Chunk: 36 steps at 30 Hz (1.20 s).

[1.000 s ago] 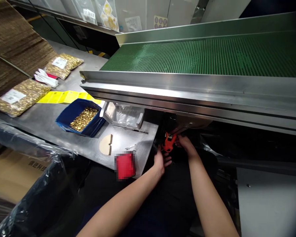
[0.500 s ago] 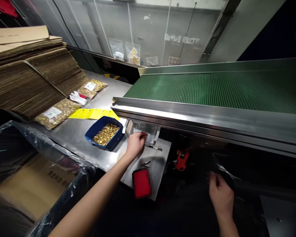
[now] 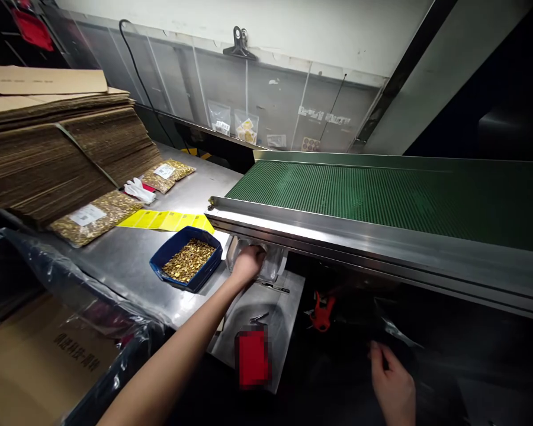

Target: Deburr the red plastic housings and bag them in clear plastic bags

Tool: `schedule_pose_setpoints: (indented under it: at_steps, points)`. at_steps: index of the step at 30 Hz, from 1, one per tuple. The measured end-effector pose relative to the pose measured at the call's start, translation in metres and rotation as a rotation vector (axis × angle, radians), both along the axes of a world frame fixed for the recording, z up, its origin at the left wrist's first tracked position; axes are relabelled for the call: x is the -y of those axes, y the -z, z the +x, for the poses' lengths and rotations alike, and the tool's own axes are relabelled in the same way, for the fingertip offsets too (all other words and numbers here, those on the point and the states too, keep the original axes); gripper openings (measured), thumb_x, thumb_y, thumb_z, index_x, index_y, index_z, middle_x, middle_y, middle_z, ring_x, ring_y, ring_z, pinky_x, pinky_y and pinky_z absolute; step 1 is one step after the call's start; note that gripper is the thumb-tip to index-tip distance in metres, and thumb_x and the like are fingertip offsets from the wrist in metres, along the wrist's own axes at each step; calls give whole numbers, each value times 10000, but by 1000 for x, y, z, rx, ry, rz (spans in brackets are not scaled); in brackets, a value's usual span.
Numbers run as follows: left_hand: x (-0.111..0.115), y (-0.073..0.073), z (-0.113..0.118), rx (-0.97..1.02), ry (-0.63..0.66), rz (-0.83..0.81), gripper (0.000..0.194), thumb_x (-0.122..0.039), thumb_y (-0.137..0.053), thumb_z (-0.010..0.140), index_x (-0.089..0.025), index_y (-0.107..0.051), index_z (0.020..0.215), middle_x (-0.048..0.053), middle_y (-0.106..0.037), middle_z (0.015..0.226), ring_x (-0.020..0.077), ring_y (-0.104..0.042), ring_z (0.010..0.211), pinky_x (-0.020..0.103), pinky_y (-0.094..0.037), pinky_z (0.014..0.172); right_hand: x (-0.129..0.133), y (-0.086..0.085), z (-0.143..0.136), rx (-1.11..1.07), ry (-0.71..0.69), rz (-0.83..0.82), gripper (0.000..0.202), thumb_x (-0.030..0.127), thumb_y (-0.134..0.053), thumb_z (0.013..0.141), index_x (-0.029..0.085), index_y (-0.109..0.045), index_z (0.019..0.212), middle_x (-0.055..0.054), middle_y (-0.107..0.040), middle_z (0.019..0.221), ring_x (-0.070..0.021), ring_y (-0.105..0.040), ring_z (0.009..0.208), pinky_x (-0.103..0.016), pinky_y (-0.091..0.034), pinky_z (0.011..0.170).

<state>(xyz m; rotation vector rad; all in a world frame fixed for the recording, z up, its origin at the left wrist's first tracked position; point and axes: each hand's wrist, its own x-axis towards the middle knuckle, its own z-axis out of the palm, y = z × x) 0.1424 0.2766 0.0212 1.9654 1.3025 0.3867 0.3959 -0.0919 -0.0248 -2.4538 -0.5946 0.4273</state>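
Two hands in view: left hand (image 3: 247, 261) closed on clear bag stack (image 3: 269, 263) at worktop's (image 3: 128, 260) back edge, under conveyor rail (image 3: 359, 242). Right hand (image 3: 393, 387) low beyond worktop's right edge, fingers loosely spread, touching dark plastic film (image 3: 400, 334). Blue tray (image 3: 160, 263) just left of stack.

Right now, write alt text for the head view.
A left hand reaches into clear bags under a green conveyor, beside a blue tray of gold parts. The right hand rests low in the dark.
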Motion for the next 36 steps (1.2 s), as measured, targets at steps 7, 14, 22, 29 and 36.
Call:
schedule_pose_setpoints:
  at_steps: [7, 14, 22, 29, 36]
  points:
    - [40, -33, -17, 358, -34, -177, 317, -444, -582, 907, -159, -716, 875, 47, -722, 795, 201, -656, 748, 291, -488, 687, -63, -41, -85, -82, -201, 372, 443, 587, -488, 969, 216, -730, 991, -80, -754, 922, -241, -718, 832, -327, -554, 780]
    - [91, -60, -4, 543, 87, -405, 405, -540, -641, 862, -149, -745, 852, 62, -726, 781, 185, -643, 696, 272, -493, 636, -172, -98, -161, -118, -505, 373, 377, 451, -571, 959, 230, -641, 1256, -111, -724, 1182, -289, -688, 1106, -385, -540, 937]
    - [165, -61, -11, 409, 121, -329, 214, -397, -645, 931, -228, -727, 1033, 45, -752, 1023, 230, -677, 968, 332, -499, 879, -105, -71, -119, -716, -195, 446, 450, 608, -670, 875, 159, -706, 887, -73, -724, 779, -216, -698, 710, -285, -539, 647]
    - [206, -53, 23, 276, 450, -310, 123, -183, -670, 849, -222, -561, 807, -3, -649, 842, 184, -598, 780, 291, -430, 707, -49, -74, -91, -493, -296, 216, 492, 656, -661, 861, 182, -647, 728, -14, -628, 661, -164, -559, 622, -250, -395, 562]
    - [197, -41, 13, 90, 328, 7, 202, -104, -504, 803, -256, -472, 931, 25, -580, 934, 216, -570, 824, 311, -403, 698, -30, -93, -98, -59, -324, 8, 522, 561, -534, 967, 221, -366, 608, 30, -473, 593, -133, -410, 563, -253, -300, 557]
